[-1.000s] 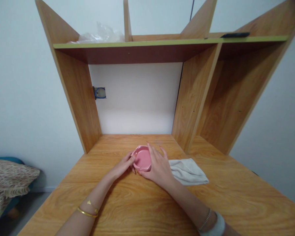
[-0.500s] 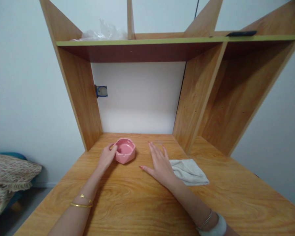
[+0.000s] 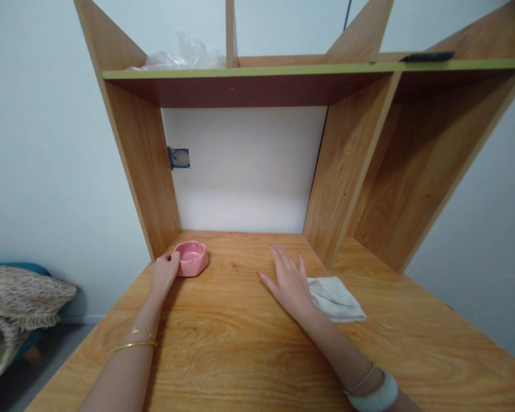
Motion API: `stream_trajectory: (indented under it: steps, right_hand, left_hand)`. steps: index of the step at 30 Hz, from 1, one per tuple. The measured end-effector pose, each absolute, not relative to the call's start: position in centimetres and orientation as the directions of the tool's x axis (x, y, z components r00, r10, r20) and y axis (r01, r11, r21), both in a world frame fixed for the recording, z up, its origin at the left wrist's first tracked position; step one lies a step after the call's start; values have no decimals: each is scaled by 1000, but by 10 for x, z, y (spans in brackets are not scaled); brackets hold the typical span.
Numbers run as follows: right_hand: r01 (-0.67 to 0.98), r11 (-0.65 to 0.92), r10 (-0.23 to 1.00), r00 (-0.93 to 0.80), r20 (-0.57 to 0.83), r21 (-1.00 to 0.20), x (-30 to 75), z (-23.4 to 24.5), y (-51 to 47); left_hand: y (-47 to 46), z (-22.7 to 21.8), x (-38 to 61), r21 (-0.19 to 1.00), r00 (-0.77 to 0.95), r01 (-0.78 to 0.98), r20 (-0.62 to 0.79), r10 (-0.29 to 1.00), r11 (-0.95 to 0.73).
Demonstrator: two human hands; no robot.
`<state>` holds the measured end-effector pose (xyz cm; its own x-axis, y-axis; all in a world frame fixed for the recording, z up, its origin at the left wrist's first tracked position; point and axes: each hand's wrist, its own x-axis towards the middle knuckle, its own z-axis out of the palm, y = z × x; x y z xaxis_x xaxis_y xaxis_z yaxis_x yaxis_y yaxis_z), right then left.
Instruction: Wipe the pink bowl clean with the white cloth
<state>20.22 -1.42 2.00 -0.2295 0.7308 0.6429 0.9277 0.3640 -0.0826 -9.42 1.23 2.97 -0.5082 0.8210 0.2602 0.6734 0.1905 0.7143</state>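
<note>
Here, left grip (image 3: 165, 274) clasps one dish (image 3: 193, 264); right grip (image 3: 292, 286), released, beside one cloth (image 3: 337, 298).

The bowl (image 3: 193, 264) looks glossy, the desktop (image 3: 236, 337) smooth wood

Zero readable text anywhere tbh, not one label, brand, number or sign can be made out.

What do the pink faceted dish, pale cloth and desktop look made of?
Pink faceted dish: probably glazed ceramic, given its glossy highlights; hard plastic possible. Pale cloth: soft, matte fabric, judging by its creases; fibre unclear. Desktop: faintly shiny, wood-grained; solid wood or laminate, I can't tell.
</note>
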Motion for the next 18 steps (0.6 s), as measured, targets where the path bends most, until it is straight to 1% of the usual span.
stream_trajectory:
  steps: [2, 4, 5, 6, 7, 9, 10, 11, 13, 15, 16, 18]
  right_hand:
    - [953, 290, 764, -178, 621, -83, 210, 30, -14]
    - [979, 189, 823, -116, 555, -75, 223, 45, -15]
    - [993, 96, 860, -45, 508, -75, 232, 54, -15]
    - [996, -27, 882, 64, 467, -85, 241, 62, -16]
    - [982, -155, 878, 187, 440, -108, 251, 70, -17]
    - [944, -303, 852, 328, 409, -127, 272, 80, -17]
    - [932, -340, 848, 361, 388, -124, 282, 81, -16]
    - [924, -364, 854, 381, 354, -118, 292, 80, -14]
    - [923, -370, 894, 385, 229, -110, 310, 70, -8]
    - [933, -334, 931, 349, 108, -135, 323, 55, 0]
    - [935, -312, 944, 325, 56, -167, 327, 47, 4]
    - [940, -194, 966, 233, 115, -281, 328, 32, 11]
  left_hand:
    - [14, 28, -95, 704, -504, 681, 248, 827, 204]
    - [17, 28, -94, 697, -507, 683, 237, 829, 218]
    - [17, 27, -93, 694, -509, 684, 235, 828, 223]
    - [18, 27, -91, 693, -513, 685, 238, 825, 226]
    - [18, 28, -88, 692, -521, 685, 245, 818, 229]
    - [16, 30, -81, 690, -548, 690, 302, 780, 217]
    - [14, 32, -77, 689, -559, 698, 353, 750, 196]
    - [12, 34, -73, 686, -563, 711, 421, 711, 157]
    - [7, 38, -64, 663, -531, 747, 553, 642, 46]
    - [3, 40, -56, 617, -455, 783, 649, 610, -73]
    - [2, 40, -52, 586, -400, 799, 684, 610, -132]
    - [0, 39, -45, 514, -269, 824, 726, 633, -239]
